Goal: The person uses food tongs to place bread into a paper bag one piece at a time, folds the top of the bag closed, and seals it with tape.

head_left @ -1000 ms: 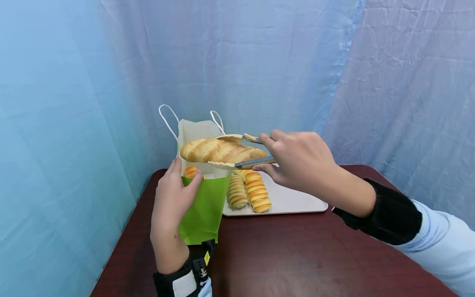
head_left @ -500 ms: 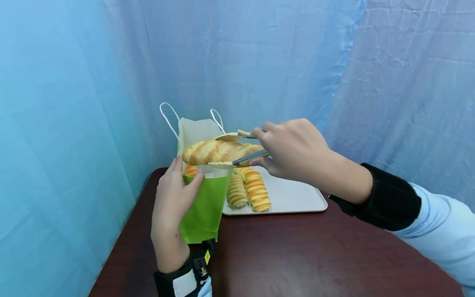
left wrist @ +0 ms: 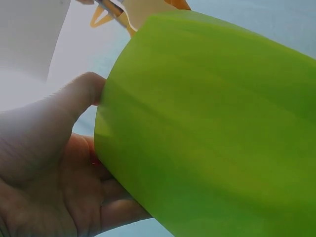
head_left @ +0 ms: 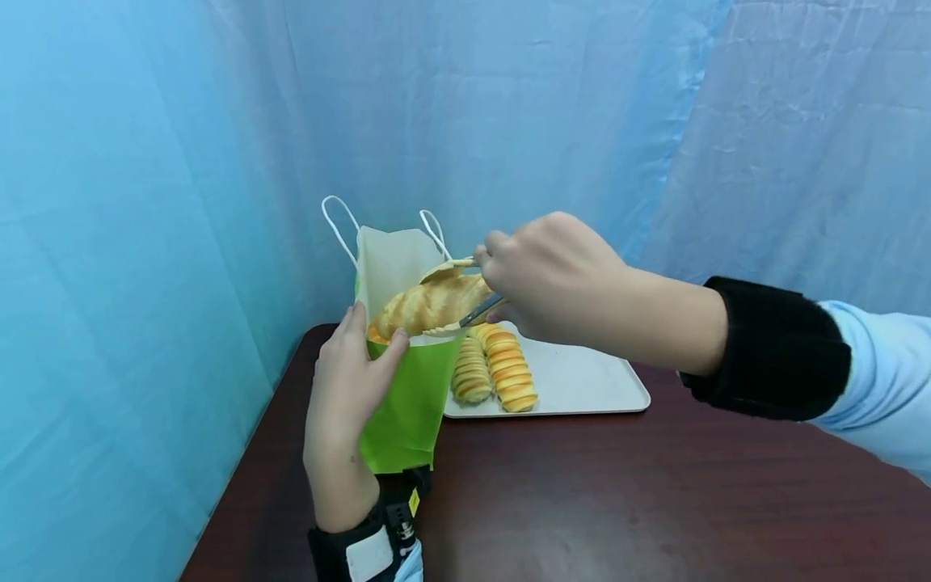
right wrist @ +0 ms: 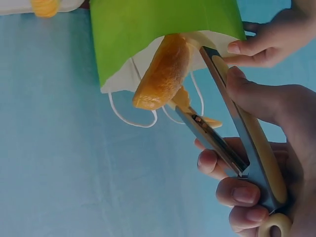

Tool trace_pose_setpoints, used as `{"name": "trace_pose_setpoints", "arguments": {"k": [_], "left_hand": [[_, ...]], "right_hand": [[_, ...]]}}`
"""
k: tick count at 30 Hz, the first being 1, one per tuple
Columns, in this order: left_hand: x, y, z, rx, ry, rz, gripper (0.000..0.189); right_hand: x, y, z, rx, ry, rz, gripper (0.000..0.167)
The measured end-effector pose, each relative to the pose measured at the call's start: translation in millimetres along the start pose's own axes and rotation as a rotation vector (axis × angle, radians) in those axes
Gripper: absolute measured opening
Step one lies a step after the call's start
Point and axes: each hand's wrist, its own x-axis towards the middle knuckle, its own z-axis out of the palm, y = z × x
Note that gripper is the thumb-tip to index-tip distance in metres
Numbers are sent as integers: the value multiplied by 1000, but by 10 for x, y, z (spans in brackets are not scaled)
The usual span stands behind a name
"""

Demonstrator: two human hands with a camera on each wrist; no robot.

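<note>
A green paper bag (head_left: 403,412) with a pale inside and white handles stands at the table's left. My left hand (head_left: 345,380) holds the bag's rim at its left side, thumb at the near edge; in the left wrist view the fingers pass behind the green wall. My right hand (head_left: 556,279) grips a pair of tongs (right wrist: 256,143) with metal arms and cream-coloured handles and tips. Between the tong tips is a scored bread loaf (head_left: 429,305), slanting with its left end down inside the bag's mouth. Its right end is partly hidden by my right hand.
Right of the bag lies a white tray (head_left: 582,384) bearing a pale ridged roll (head_left: 471,376) and a golden ridged roll (head_left: 511,376). The dark wooden table (head_left: 582,501) extends toward me. Blue cloth (head_left: 524,105) hangs behind and to the left.
My right hand has moved left and up, tilting the tongs and bread so the loaf's left end dips into the bag. My left hand keeps its hold on the rim.
</note>
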Motion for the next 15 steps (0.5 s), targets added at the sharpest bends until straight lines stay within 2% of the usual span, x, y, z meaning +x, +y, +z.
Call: {"name": "trace_pose_setpoints", "arguments": {"k": [9, 15], "left_hand": [[-7, 55, 37, 7, 26, 26, 74], [-20, 55, 40, -15, 38, 46, 71]], "right_hand": [[173, -22, -168, -182, -62, -188, 37], [306, -47, -203, -231, -72, -285, 23]]}}
